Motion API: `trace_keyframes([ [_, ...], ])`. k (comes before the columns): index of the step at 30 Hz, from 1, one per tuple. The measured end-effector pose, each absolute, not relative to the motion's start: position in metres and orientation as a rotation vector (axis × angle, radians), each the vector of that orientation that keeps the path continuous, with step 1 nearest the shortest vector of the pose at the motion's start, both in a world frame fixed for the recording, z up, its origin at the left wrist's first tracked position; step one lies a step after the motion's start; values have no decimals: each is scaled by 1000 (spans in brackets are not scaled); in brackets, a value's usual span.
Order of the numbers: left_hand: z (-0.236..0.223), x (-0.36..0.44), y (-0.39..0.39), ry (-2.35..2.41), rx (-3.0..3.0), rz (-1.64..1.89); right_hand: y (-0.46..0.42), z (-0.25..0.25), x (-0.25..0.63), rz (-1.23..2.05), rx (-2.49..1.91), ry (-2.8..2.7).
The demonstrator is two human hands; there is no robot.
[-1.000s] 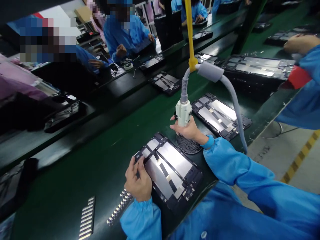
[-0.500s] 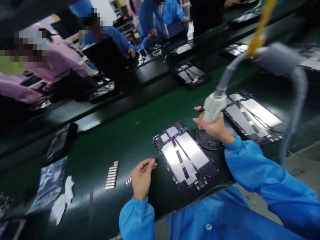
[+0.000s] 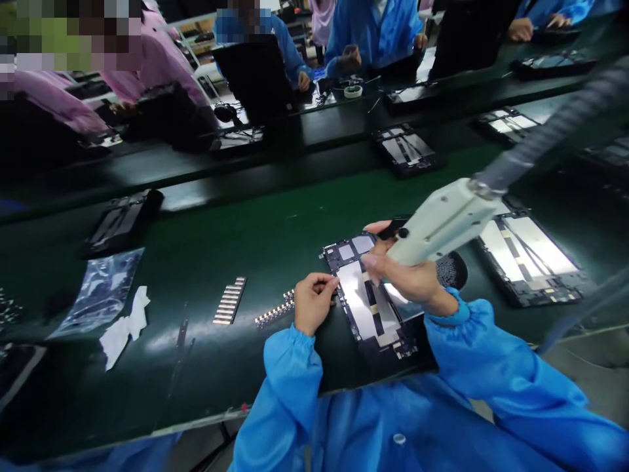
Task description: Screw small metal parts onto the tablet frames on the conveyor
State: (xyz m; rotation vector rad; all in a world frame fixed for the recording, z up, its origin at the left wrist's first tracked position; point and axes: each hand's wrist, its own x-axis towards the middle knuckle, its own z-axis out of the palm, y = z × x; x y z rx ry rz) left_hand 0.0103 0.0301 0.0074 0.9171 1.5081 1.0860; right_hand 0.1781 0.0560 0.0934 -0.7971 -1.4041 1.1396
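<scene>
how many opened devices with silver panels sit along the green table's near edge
2: a first device partly hidden by the right hand, a second device to its right. The dark object at lower left is cut off, so unclear.

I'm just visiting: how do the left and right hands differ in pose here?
The right hand is wrapped around a pale tool; the left hand makes a pinch, and whether it holds something small can't be told.
The left hand is at the left edge of the open device; the right hand overlaps the device's right side in this view.
Both are bare, coming out of gathered blue sleeves.
</scene>
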Motion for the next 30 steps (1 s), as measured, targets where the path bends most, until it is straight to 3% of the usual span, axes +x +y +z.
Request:
trace_keyframes([
  [8, 15, -2, 45, 1356, 866, 928, 73, 77, 120, 1325, -812, -1464],
  [24, 17, -1, 48, 1359, 870, 928, 73, 60, 114, 1327, -891, -1560],
  [30, 29, -59, 32, 1538, 1023, 974, 69, 53, 113, 1261, -871, -1643],
])
